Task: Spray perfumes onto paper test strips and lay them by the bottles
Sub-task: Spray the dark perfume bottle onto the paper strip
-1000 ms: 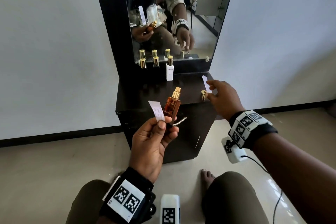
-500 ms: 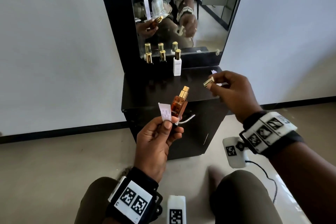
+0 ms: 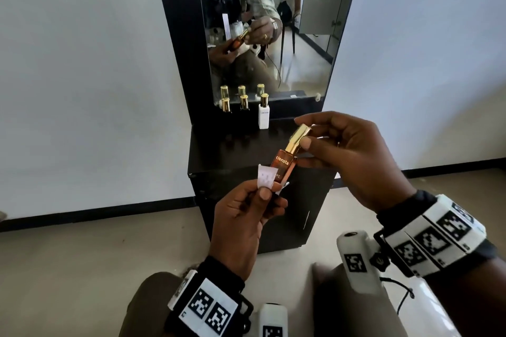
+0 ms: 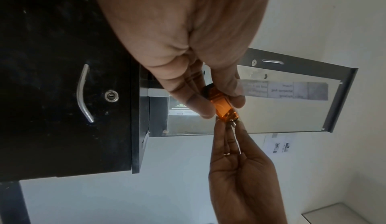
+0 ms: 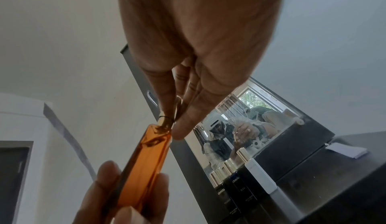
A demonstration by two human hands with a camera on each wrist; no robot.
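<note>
My left hand holds an amber perfume bottle upright over the cabinet's front edge, and its thumb pins a white paper test strip beside the bottle. My right hand pinches the gold cap, which sits tilted on the bottle's top. In the left wrist view the amber bottle lies between my fingers, and the strip sticks out long to the right. The right wrist view shows the amber bottle just below my right fingertips.
Two dark bottles with gold caps and a white bottle stand in a row at the back of the black cabinet top, under the mirror. A small stack of paper lies on the cabinet's right side.
My right hand lifted the gold cap off the cabinet top and brought it left onto the bottle's top. The left hand kept hold of the bottle and strip.
</note>
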